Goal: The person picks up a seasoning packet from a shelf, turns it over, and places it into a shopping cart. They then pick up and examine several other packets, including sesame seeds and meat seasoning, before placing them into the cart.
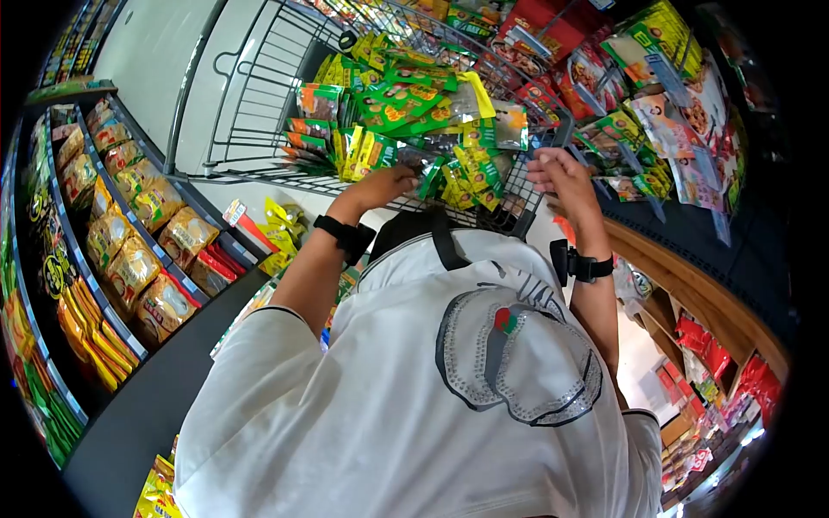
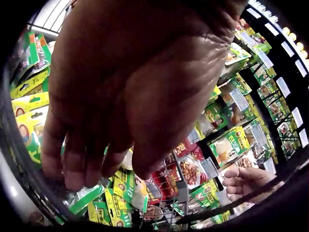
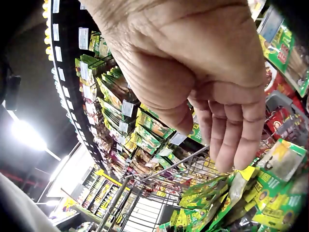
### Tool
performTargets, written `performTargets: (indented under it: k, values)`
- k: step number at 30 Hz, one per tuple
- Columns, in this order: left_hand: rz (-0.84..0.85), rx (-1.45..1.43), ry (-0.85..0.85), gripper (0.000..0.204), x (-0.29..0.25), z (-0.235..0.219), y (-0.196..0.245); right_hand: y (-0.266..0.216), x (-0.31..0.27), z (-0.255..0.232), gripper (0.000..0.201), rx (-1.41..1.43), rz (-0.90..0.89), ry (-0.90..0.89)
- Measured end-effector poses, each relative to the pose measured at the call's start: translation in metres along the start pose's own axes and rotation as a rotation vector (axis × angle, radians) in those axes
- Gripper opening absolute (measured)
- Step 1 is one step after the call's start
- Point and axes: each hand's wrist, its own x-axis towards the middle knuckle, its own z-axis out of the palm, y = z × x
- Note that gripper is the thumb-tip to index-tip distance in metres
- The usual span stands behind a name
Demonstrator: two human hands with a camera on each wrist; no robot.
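Note:
Several green and yellow snack packets [image 1: 406, 104] lie heaped in a wire shopping cart [image 1: 250, 112]. My left hand [image 1: 384, 188] reaches over the near side of the cart, its fingertips right at the packets. In the left wrist view the fingers of that hand [image 2: 87, 150] hang down fairly straight, overlapping the heap; what lies beneath the fingertips is partly hidden. Over the cart's right end is my right hand [image 1: 566, 183], fingers loosely extended and nothing held. In the right wrist view, the right hand [image 3: 212, 92] hangs above the packets, near a yellow-edged packet [image 3: 236, 186].
To the right, a hanging display holds bagged snacks [image 1: 656, 121] with price tags jutting out. Left of me stands a tiered shelf [image 1: 129, 224] of packaged noodles and pouches. Pale floor [image 1: 147, 69] shows beyond the cart. A wooden shelf edge [image 1: 691, 268] curves along the right.

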Motion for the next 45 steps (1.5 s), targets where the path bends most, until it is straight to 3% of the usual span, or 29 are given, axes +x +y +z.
performTargets:
  k: [2,3,7,10,11,15,18,19,25,30,31,34,38,43,45]
  values:
    - [-0.038,0.017,0.066,0.045,-0.004,-0.02,0.032,0.0,0.001,-0.001,0.028,0.0,0.001,-0.003]
    - [-0.031,0.029,0.223,0.041,0.01,-0.016,0.019,-0.002,0.0,0.001,0.028,-0.003,0.003,0.005]
    - [-0.003,0.004,0.302,0.041,0.053,-0.043,0.01,0.0,-0.002,0.0,0.029,0.014,0.012,0.029]
    - [0.139,-0.083,0.501,0.044,0.077,-0.05,0.017,0.003,-0.007,-0.003,0.03,0.026,0.039,0.04]
    - [0.213,-0.038,0.514,0.05,0.084,-0.054,0.02,0.004,-0.008,-0.004,0.03,0.03,0.05,0.043]
    - [0.071,0.101,0.42,0.059,0.114,-0.065,0.039,0.006,-0.01,-0.01,0.032,0.043,0.072,0.058]
    - [0.074,0.33,0.464,0.06,0.143,-0.058,0.028,0.011,-0.005,-0.017,0.032,0.057,0.072,0.051]
    - [-0.006,0.318,0.403,0.061,0.149,-0.058,0.029,0.01,-0.004,-0.018,0.032,0.057,0.074,0.055]
    - [-0.162,0.126,0.247,0.06,0.165,-0.053,-0.001,0.014,0.003,-0.024,0.032,0.053,0.09,0.07]
    - [-0.091,0.038,0.376,0.05,0.164,-0.057,-0.001,0.022,0.007,-0.027,0.032,0.063,0.119,0.069]
    - [-0.087,-0.177,0.39,0.043,0.172,-0.06,-0.003,0.025,0.008,-0.029,0.032,0.061,0.123,0.069]
    - [-0.07,-0.402,0.552,0.039,0.169,-0.074,0.025,0.028,0.009,-0.032,0.032,0.052,0.125,0.064]
    - [-0.092,-0.816,0.51,0.034,0.187,-0.088,0.033,0.029,0.009,-0.034,0.031,0.061,0.125,0.062]
    - [-0.281,-0.906,0.482,0.023,0.21,-0.09,0.024,0.028,0.006,-0.035,0.031,0.079,0.124,0.068]
    - [-0.234,-0.948,0.544,0.023,0.207,-0.084,0.02,0.027,0.004,-0.036,0.031,0.074,0.114,0.075]
